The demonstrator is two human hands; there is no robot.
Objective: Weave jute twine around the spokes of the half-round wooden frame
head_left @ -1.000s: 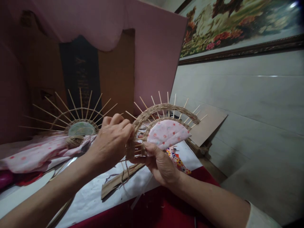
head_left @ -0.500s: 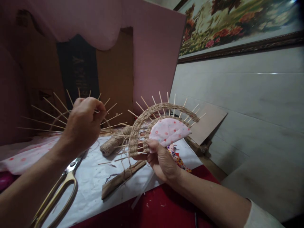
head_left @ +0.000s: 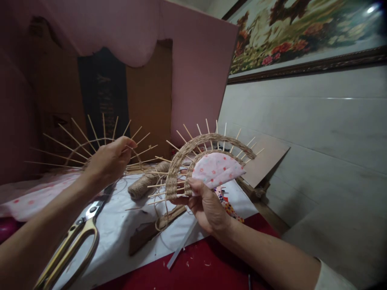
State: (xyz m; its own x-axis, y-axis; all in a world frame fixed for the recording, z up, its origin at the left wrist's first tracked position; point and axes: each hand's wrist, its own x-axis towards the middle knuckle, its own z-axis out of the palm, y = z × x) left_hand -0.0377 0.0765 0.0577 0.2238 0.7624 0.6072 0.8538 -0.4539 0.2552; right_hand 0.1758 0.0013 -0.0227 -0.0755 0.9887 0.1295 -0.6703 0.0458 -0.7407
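My right hand (head_left: 208, 205) grips a half-round woven fan (head_left: 181, 159) by its lower left side, thumb in front. Its thin wooden sticks radiate outward through two bands of brown twine, around a pink dotted cloth half-disc (head_left: 217, 169). My left hand (head_left: 110, 161) is at the left with fingertips pinched together, in front of a second fan frame (head_left: 80, 141) of bare sticks joined by a thin twine arch. Whatever lies between those fingertips is hidden. A roll of twine (head_left: 142, 186) lies between the hands, with loose strands hanging below the woven fan.
Large gold-handled scissors (head_left: 83, 237) lie at the lower left, near pink dotted cloth (head_left: 39, 197). A wooden strip (head_left: 143, 237) and a translucent stick (head_left: 181, 245) rest at the front. Cardboard (head_left: 148, 104) stands behind; a tiled wall (head_left: 326, 133) borders the right.
My left hand has dropped slightly, its wrist flattening, with the fingertips still close to the second frame's arch. My right hand keeps hold of the woven fan. The view has shifted a little.
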